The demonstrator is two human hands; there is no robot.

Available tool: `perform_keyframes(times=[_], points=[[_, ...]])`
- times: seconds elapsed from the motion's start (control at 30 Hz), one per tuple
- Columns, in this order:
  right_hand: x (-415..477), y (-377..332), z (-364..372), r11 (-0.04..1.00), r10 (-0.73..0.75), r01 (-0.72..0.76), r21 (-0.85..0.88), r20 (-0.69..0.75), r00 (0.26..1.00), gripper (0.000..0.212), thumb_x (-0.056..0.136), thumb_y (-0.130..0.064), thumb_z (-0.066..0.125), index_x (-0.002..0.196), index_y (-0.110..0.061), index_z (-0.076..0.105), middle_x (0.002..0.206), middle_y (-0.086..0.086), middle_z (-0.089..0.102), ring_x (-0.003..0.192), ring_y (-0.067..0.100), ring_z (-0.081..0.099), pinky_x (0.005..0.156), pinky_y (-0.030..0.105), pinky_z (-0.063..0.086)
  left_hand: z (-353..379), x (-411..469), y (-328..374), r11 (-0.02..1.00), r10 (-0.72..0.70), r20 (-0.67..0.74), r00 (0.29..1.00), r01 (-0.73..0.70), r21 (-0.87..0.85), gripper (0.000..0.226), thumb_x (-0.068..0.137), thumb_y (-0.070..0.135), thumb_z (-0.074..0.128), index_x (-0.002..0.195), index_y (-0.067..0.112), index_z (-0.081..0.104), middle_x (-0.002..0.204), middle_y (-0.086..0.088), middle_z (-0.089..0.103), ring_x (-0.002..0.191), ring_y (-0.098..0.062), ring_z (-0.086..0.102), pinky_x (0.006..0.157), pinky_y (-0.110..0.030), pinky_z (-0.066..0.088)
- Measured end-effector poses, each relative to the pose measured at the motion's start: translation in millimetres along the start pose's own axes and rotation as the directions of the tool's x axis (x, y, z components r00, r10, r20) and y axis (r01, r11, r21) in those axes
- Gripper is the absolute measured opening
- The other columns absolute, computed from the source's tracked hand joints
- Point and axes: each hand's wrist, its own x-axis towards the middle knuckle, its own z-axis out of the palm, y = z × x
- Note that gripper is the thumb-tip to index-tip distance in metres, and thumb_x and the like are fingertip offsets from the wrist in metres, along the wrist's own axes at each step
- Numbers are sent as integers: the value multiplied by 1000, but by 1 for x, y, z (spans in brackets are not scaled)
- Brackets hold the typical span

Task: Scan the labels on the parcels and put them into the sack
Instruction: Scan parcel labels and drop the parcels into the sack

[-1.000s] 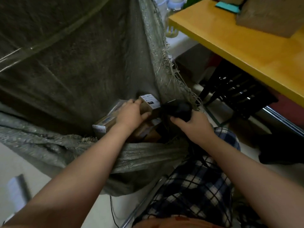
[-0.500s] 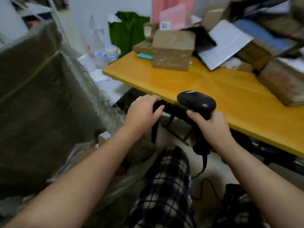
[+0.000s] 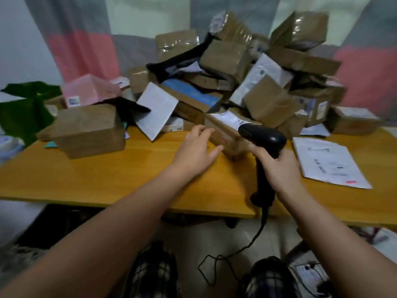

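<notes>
Plenty left to do, by the look of it: the pile of parcels towers at twelve o'clock on the yellow table; the sack is out of view, so the count already bagged cannot be told. The next parcel, a brown box, lies at the pile's near edge, dead centre; its long axis runs from about ten o'clock to four o'clock, white label facing up. The left hand comes at its left end, fingers spread and relaxed, just touching, nothing clasped; the right hand is wrapped round the scanner, nose aimed towards ten o'clock over the label; scan judged not yet done.
</notes>
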Motion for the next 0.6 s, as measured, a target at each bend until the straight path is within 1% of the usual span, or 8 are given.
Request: perform_keyframes(times=[0.07, 0.17, 0.27, 0.3, 0.4, 0.47, 0.53, 0.6], points=[[8, 7, -11, 1000, 24, -24, 1, -38, 999, 22, 81, -42, 73, 68, -30, 60, 55, -17, 59, 58, -17, 54, 48, 9, 39, 19, 19, 21, 997, 63, 9, 998, -63, 46, 65, 89, 53, 54, 145, 23, 36, 152, -4, 28, 140, -24, 25, 112, -40, 26], [17, 14, -23, 993, 93, -87, 75, -73, 993, 18, 84, -38, 71, 74, -28, 61, 51, -19, 61, 53, -14, 57, 41, 7, 37, 40, 36, 36, 975, 97, 91, 991, -113, 191, 73, 86, 62, 52, 147, 26, 32, 157, -4, 24, 145, -23, 16, 116, -43, 14], [22, 19, -28, 979, 160, -151, 135, -59, 985, 15, 82, -45, 70, 80, -33, 61, 71, -16, 65, 70, -2, 61, 60, 20, 41, 42, 41, 33, 974, 101, 20, 995, -103, 200, 54, 88, 52, 56, 133, 24, 47, 142, -3, 44, 134, -24, 31, 108, -42, 29], [22, 21, -28, 974, 170, -161, 161, -46, 984, 15, 81, -47, 70, 81, -34, 62, 77, -16, 65, 77, 0, 59, 64, 23, 41, 40, 39, 30, 977, 107, -19, 994, -102, 185, 46, 89, 48, 57, 127, 23, 50, 134, -1, 48, 128, -23, 36, 102, -40, 34], [21, 21, -24, 955, 162, -160, 249, 13, 987, 12, 79, -46, 72, 81, -37, 64, 75, -19, 66, 78, -2, 58, 68, 23, 41, 32, 23, 13, 991, 100, -59, 993, -94, 94, 37, 90, 42, 57, 121, 23, 53, 122, 2, 52, 114, -19, 43, 91, -33, 41], [21, 15, -17, 949, 135, -147, 279, 61, 989, 17, 79, -45, 73, 92, -39, 63, 85, -22, 67, 86, -5, 57, 71, 21, 40, 25, 9, -1, 995, 95, -24, 995, -95, 13, 37, 92, 39, 55, 125, 23, 54, 122, 4, 53, 113, -15, 45, 88, -25, 37], [25, 7, -8, 933, 122, -152, 327, 109, 986, 26, 80, -42, 74, 103, -35, 64, 91, -21, 68, 93, -1, 60, 76, 23, 43, 21, 0, -10, 991, 86, 3, 996, -85, -101, 36, 96, 36, 51, 129, 21, 54, 125, 2, 54, 115, -15, 47, 89, -23, 35], [29, -1, 4, 907, 137, -193, 375, 172, 976, 24, 82, -37, 73, 103, -28, 66, 78, -19, 71, 82, 4, 67, 74, 27, 48, 18, -5, -14, 983, 44, 6, 999, -42, -176, 38, 97, 30, 51, 133, 19, 50, 130, -1, 51, 119, -17, 48, 92, -23, 36]])
